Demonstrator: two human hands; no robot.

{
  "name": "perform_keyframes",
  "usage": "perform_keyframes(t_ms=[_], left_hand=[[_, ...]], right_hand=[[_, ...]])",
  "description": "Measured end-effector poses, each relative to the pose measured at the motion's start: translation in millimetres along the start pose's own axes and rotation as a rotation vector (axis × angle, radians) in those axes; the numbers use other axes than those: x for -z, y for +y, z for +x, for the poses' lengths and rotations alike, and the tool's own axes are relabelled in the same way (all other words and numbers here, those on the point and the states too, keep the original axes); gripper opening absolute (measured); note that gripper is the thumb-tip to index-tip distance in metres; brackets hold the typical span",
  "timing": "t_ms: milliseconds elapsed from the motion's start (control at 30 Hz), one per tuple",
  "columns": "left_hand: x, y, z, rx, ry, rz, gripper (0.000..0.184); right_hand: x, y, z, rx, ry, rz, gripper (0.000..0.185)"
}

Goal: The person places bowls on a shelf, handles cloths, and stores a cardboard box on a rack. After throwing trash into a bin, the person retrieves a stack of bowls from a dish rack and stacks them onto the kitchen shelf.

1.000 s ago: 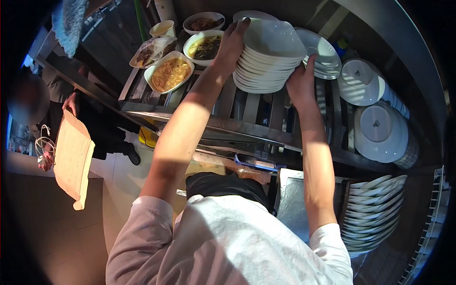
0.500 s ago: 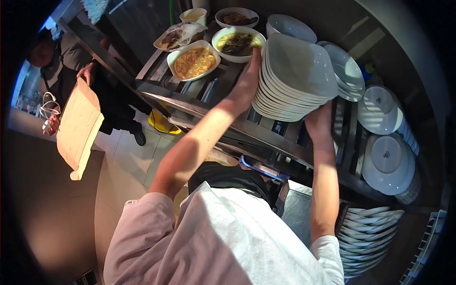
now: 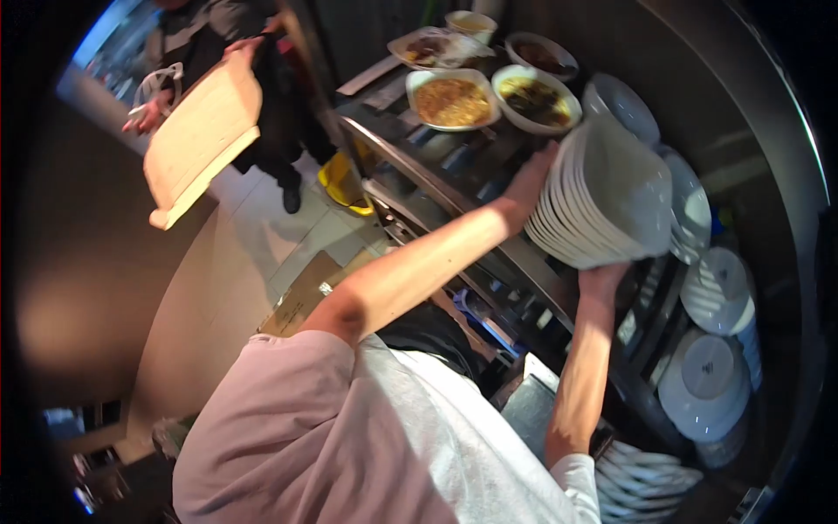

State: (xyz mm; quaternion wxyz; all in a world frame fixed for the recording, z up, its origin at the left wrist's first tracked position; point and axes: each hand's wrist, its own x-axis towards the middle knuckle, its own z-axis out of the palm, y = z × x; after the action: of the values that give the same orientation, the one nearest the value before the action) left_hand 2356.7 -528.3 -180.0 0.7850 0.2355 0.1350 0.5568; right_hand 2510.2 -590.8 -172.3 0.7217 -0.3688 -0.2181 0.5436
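Between my two hands is a tall stack of white square dishes (image 3: 621, 188), tilted so that the hollow of the top one faces right and up. My left hand (image 3: 534, 173) presses along the left side of the stack, its fingertips partly hidden behind the dishes. Under the lower edge, my right hand (image 3: 602, 278) supports the stack, and most of its fingers are out of sight. The stack is over a slatted metal rack (image 3: 454, 188). Close beyond my left hand stands a bowl of dark food in yellowish broth (image 3: 534, 98).
A square bowl of yellow-brown food (image 3: 452, 99) and a plastic-covered dish (image 3: 432, 48) sit at the rack's far end. Upturned white plates (image 3: 705, 384) are piled at the right. At left, a person holds a large tan board (image 3: 205, 135); a yellow object (image 3: 345, 183) lies on the floor.
My view has turned, shifting the rack and dishes rightward in the picture. The stack is tilted more, still between both hands. The other person still holds the board.
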Motion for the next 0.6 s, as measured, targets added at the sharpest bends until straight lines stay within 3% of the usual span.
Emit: perform_keyframes(t_ms=[33,100,133,200,267,300,400,467,500,600], left_hand=[[6,-2,1,0.048,0.053,-0.019,0.052],[12,-7,-7,-0.104,0.088,0.123,0.052],[6,-5,-18,-0.214,0.138,0.231,0.052],[-31,30,-58,-0.109,0.089,0.224,0.05],[-54,54,-90,-0.109,0.174,0.292,0.051],[-54,61,-100,-0.103,0.154,0.33,0.05],[-40,71,-129,-0.13,0.196,0.408,0.048],[-25,76,-159,-0.133,0.149,0.269,0.055],[-11,78,-173,-0.08,0.222,0.244,0.051],[28,93,-220,0.054,0.244,0.158,0.061]], right_hand=[[4,5,-4,0.019,-0.02,0.012,0.051],[-7,2,-26,0.212,-0.075,-0.421,0.053],[-16,-2,-33,0.081,-0.098,-0.095,0.053],[-19,-7,-49,-0.117,0.05,0.083,0.054],[-38,-13,-80,-0.138,0.201,0.013,0.055],[-24,-11,-83,-0.146,0.001,0.038,0.054],[-41,3,-119,-0.081,-0.017,-0.04,0.059],[-50,19,-144,-0.049,-0.11,-0.16,0.06],[-54,27,-160,-0.089,-0.113,-0.166,0.06],[-76,61,-195,-0.178,-0.18,-0.137,0.06]])
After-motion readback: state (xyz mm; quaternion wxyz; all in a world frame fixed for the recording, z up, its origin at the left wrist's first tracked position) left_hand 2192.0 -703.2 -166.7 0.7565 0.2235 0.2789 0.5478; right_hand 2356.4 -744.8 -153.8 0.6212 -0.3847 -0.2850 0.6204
